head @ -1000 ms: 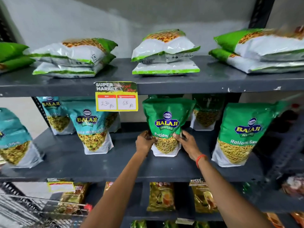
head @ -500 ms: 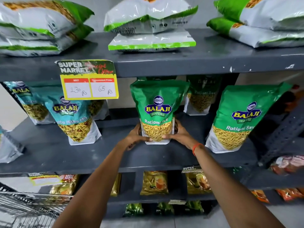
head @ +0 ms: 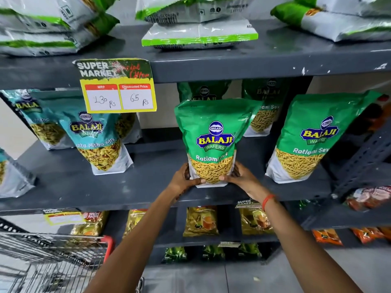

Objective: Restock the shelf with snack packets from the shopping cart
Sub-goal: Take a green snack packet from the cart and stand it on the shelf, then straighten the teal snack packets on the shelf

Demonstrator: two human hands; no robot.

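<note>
A green Ratlami Sev packet [head: 212, 140] stands upright near the front of the dark grey middle shelf [head: 148, 187]. My left hand [head: 183, 179] grips its lower left corner and my right hand [head: 240, 176] grips its lower right corner, thumbs across the bottom front. More green packets stand behind it [head: 203, 90] and to the right [head: 313, 136]. The wire shopping cart [head: 48, 256] sits at the lower left; I cannot see what it holds.
Teal Khatta Mitha Mix packets [head: 97, 140] stand on the left of the same shelf. White-and-green packets [head: 198, 34] lie flat on the top shelf. A yellow price tag [head: 118, 87] hangs from the top shelf's edge. Yellow packets [head: 201, 220] fill the lower shelf.
The view has moved closer and tilted down. Both hands slid from the packet's sides to its bottom corners, and the packet now stands a little nearer the shelf's front edge.
</note>
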